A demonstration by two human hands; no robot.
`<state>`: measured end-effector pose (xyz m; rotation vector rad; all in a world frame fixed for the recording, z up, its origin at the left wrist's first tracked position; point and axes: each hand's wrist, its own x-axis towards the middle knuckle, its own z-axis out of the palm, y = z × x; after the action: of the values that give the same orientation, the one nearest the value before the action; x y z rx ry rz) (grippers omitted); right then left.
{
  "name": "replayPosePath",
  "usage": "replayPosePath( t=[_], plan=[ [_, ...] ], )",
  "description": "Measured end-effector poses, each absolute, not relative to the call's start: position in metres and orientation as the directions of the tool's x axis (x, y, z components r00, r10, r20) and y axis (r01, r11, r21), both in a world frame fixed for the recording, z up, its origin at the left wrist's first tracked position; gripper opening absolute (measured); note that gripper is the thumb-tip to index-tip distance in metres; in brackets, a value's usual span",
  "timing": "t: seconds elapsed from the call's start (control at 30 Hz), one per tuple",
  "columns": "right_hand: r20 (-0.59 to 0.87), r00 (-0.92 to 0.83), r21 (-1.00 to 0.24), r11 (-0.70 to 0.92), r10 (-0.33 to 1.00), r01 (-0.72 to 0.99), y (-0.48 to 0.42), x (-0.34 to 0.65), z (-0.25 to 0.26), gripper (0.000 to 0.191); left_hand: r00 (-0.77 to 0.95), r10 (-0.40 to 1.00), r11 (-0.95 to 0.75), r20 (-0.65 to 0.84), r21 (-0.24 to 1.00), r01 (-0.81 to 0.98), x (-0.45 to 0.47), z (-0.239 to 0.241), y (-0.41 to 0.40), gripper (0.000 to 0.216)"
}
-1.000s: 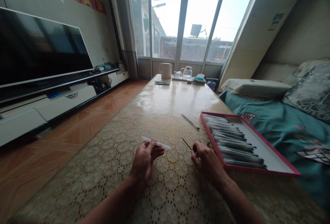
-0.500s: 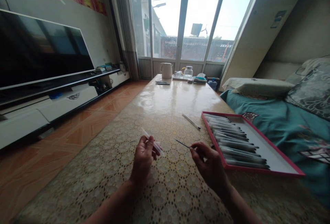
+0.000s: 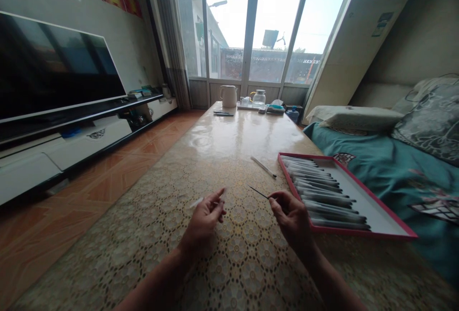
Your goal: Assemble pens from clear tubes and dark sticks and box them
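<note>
My left hand (image 3: 206, 218) is above the table, its index finger pointing away to the right and the thumb close under it. A whitish translucent pen barrel (image 3: 196, 202) sticks out past the knuckles on its left side; the rest is hidden behind the hand. Between the thumb and fingers of my right hand (image 3: 290, 213) is a thin dark pen refill (image 3: 258, 191), its narrow tip pointing left and away. Beyond the hands a frosted pen (image 3: 263, 166) with a dark end lies on the table. To the right, several similar pens (image 3: 322, 191) lie side by side in a red-rimmed tray (image 3: 382, 206).
The long table (image 3: 229, 268) has a flower-patterned cover. At its far end are a pale jug (image 3: 228, 96), a glass pot (image 3: 258, 98) and a tissue pack (image 3: 275, 107). A teal-covered sofa (image 3: 362, 151) stands right, a low TV cabinet (image 3: 86, 146) left.
My left hand has turned, so the pen barrel now shows only at its left side and the index finger points out. My right hand still holds the refill. The view has shifted slightly.
</note>
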<state>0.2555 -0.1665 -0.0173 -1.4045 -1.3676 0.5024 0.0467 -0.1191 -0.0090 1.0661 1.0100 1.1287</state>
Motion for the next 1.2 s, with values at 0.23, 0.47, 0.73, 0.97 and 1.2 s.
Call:
replayPosePath(
  t=[0.23, 0.47, 0.73, 0.97, 1.2],
  plan=[
    [0.351, 0.278, -0.867, 0.198, 0.894, 0.457, -0.164, 0.259, -0.019, 0.022, 0.084, 0.996, 0.022, -0.016, 0.997, -0.075, 0.042, -0.002, -0.120, 0.015],
    [0.340, 0.306, -0.876, 0.181, 0.889, 0.448, -0.161, 0.260, -0.023, 0.026, 0.033, 0.999, 0.043, -0.039, 0.990, -0.137, 0.036, -0.003, -0.115, 0.018],
    [0.243, 0.228, -0.937, 0.168, 0.943, 0.306, -0.163, 0.250, -0.019, 0.025, 0.253, 0.967, 0.057, -0.038, 0.996, -0.070, 0.046, 0.000, -0.126, 0.020],
    [0.182, 0.149, -0.964, 0.146, 0.972, 0.224, -0.165, 0.238, -0.023, 0.023, 0.216, 0.966, 0.210, -0.140, 0.914, -0.346, 0.046, -0.007, -0.120, 0.016],
    [0.370, 0.172, -0.861, 0.267, 0.913, 0.434, -0.174, 0.243, -0.014, 0.013, -0.062, 0.934, 0.229, -0.351, 0.724, -0.651, 0.035, -0.001, -0.106, 0.017]
  ],
)
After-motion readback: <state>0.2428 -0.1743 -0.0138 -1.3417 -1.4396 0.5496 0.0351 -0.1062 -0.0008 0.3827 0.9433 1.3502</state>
